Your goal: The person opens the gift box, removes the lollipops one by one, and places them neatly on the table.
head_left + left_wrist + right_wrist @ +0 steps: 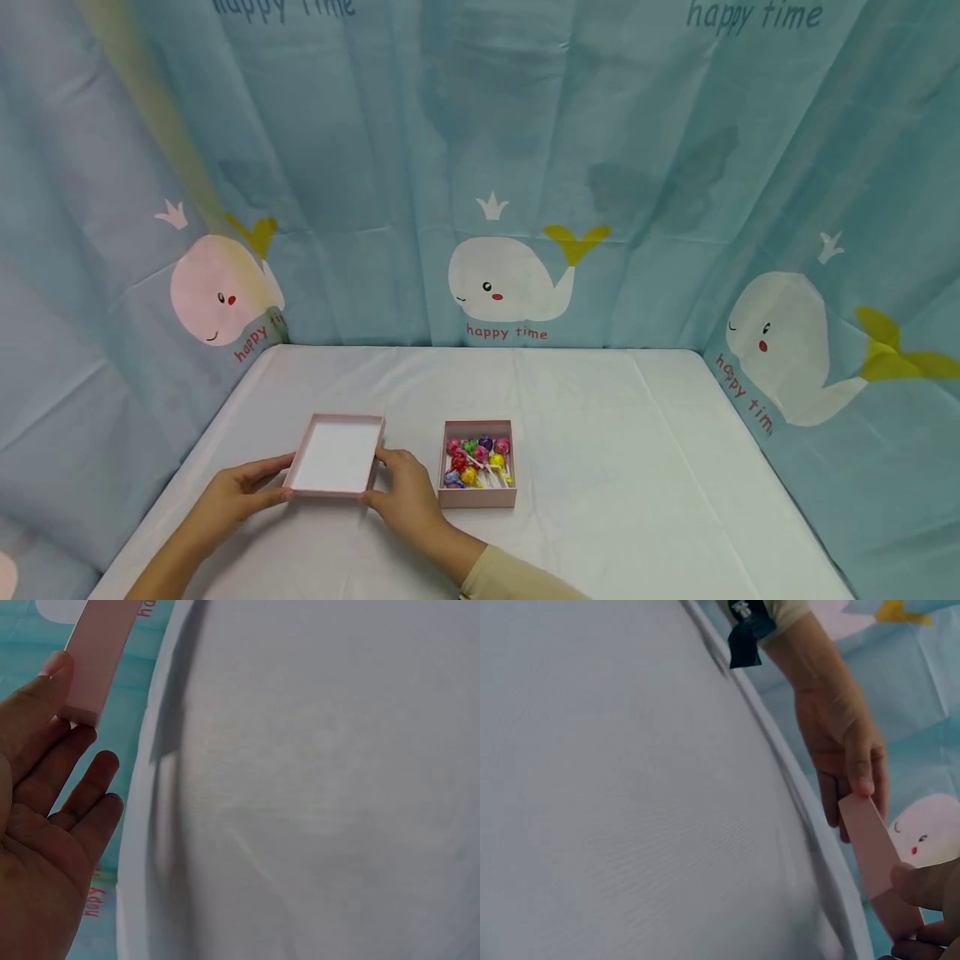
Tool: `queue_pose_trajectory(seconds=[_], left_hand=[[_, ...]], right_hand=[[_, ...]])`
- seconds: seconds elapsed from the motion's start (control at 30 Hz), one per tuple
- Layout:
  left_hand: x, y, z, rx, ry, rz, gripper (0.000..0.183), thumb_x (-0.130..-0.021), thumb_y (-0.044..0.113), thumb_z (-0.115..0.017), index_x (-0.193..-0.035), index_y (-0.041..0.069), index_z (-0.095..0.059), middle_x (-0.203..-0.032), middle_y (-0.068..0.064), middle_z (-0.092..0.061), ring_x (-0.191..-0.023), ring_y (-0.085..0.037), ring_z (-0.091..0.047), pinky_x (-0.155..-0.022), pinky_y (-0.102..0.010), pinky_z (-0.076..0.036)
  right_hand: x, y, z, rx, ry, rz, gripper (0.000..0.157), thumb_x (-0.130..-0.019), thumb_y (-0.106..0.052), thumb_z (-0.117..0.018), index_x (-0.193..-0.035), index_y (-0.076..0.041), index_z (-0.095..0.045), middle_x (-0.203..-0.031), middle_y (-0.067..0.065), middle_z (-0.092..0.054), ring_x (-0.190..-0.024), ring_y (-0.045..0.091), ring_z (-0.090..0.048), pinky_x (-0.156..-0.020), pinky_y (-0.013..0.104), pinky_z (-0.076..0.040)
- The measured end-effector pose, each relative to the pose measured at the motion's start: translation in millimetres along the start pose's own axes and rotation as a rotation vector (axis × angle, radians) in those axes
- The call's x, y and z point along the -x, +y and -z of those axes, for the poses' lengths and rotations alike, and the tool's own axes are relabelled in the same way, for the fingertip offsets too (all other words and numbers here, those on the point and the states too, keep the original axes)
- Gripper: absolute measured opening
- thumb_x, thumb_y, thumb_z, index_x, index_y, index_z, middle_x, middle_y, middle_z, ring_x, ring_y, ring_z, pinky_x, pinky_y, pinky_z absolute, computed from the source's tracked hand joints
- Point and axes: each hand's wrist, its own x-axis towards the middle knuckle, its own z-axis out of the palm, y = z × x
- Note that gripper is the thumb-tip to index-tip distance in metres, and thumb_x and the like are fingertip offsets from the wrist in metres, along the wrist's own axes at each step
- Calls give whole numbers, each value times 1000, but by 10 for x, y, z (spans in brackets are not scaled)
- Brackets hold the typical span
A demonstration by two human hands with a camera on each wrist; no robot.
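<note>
Both hands hold a shallow pink box lid [336, 456], its white inside facing up toward the head camera. At the lid's left side, my left hand [238, 496] pinches the edge between thumb and fingers. My right hand [411, 497] grips the opposite side near the front corner. The left wrist view shows the lid's pink side wall [101, 664] between the left thumb and forefinger, the other fingers loosely spread. Just right of the right hand, a pink box [477, 498] stands on the table, holding several colourful wrapped lollipops [480, 454].
A white cloth covers the table [600, 467]. Blue curtains [645, 250] printed with whales hang close behind it and along both sides. A dark strap [748, 641] hangs at the left sleeve in the right wrist view.
</note>
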Motion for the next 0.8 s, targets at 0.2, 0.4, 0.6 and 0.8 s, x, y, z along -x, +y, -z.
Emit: queue_pose_trajectory(seconds=[0.2, 0.4, 0.6, 0.8], left_hand=[[-51, -116, -79, -34, -1, 30, 68, -80, 30, -88, -137, 1, -64, -140, -20, -63, -110, 24, -48, -88, -5, -50], [-69, -119, -106, -156, 18, 1, 67, -77, 36, -90, -131, 3, -68, -133, -16, -69, -109, 21, -50, -88, -4, -48], [-78, -69, -113, -296, 6, 2, 70, -73, 46, -90, -128, 6, -71, -127, -10, -72, -114, 5, -59, -89, -8, -49], [-88, -33, -115, -331, -38, 20, 74, -76, 48, -87, -131, 1, -68, -131, -16, -70, -127, -38, -62, -101, -42, -56]], right_hand=[[-18, 121, -79, 115, -3, 6, 62, -78, -23, -91, -134, -8, -66, -127, 2, -69, -122, 16, -64, -105, 29, -53], [-57, 200, -134, 235, 15, 39, 61, -75, -28, -92, -130, -12, -70, -128, -2, -72, -129, 23, -60, -111, 35, -49], [-70, 199, -128, 276, 13, 48, 61, -73, -27, -93, -127, -11, -73, -126, -4, -73, -130, 26, -60, -112, 36, -48], [-63, 178, -110, 308, 11, 64, 59, -74, -28, -92, -126, -9, -73, -123, -4, -74, -129, 27, -61, -112, 35, -49]])
